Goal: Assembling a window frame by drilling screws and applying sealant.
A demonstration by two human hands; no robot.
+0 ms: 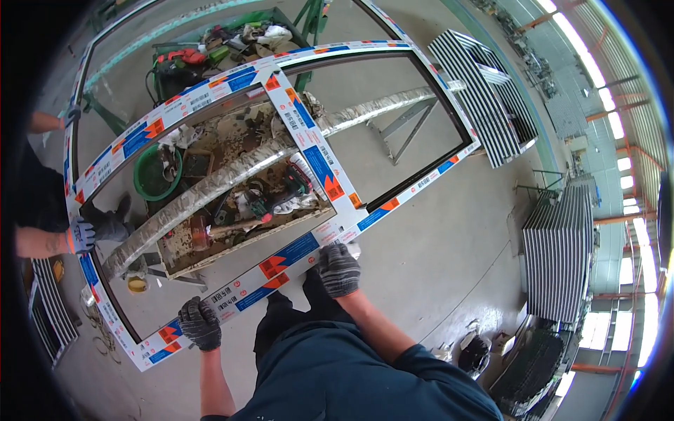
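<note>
A large window frame [291, 251], wrapped in white film with blue and orange patches, spans the view in front of me. A middle bar [312, 144] divides it. My left hand [199, 323], in a dark grey striped glove, has its fingers curled over the near rail towards the left corner. Close to where the middle bar meets that rail, my right hand [339, 269], gloved alike, is closed on the same rail. A small whitish patch shows beside its fingers; what it is I cannot tell. Both palms are hidden.
At the left, a co-worker's gloved hand [81, 235] touches the frame's side. Beneath the frame run a wrapped support beam [210, 184] and a worktable [242, 254] with tools. A green basin [144, 191] sits there. Stacked profiles [558, 256] stand at right.
</note>
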